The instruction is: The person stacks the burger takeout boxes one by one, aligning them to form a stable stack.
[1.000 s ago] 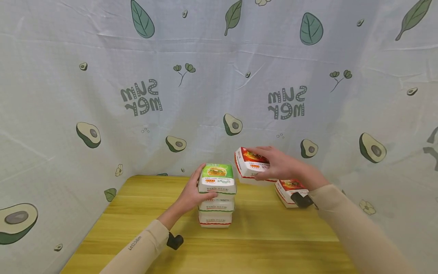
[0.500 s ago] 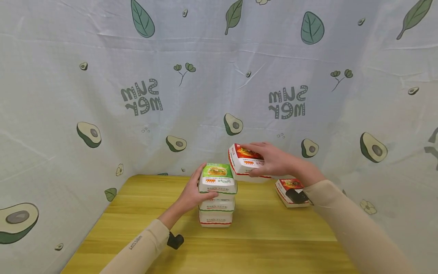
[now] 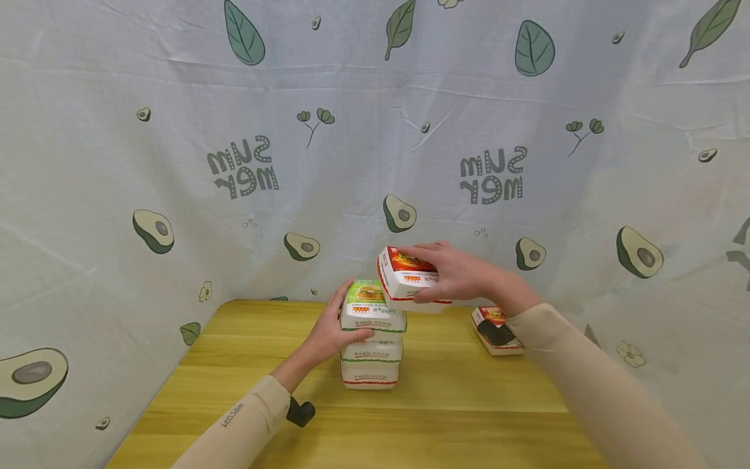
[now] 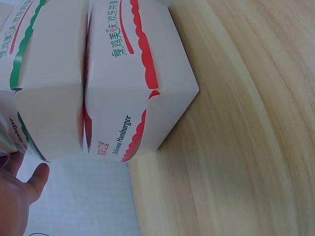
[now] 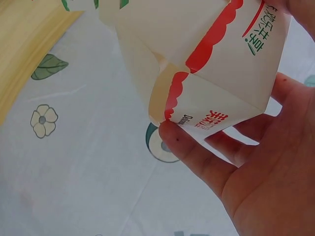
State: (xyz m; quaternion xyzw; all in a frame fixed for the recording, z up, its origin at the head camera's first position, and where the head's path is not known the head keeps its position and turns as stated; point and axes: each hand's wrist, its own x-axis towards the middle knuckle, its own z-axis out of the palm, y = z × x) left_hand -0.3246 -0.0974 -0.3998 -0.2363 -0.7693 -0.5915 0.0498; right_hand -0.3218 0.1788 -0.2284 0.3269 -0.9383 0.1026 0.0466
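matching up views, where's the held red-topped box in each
Head: held red-topped box, just below and right of centre.
Left wrist: not in it.
Right wrist: box at upper centre, cut by the top edge.
Shared landmark: wooden table, at bottom, right and top left respectively.

held box [image 3: 404, 280]: white, red top, red scallops | top stacked box [image 3: 375, 314]: white, green top | cloth [image 3: 363, 163]: avocado print

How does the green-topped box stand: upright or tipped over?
Upright: the green-topped box sits level atop the stacked boxes, its burger picture facing up, and the left hand holds it.
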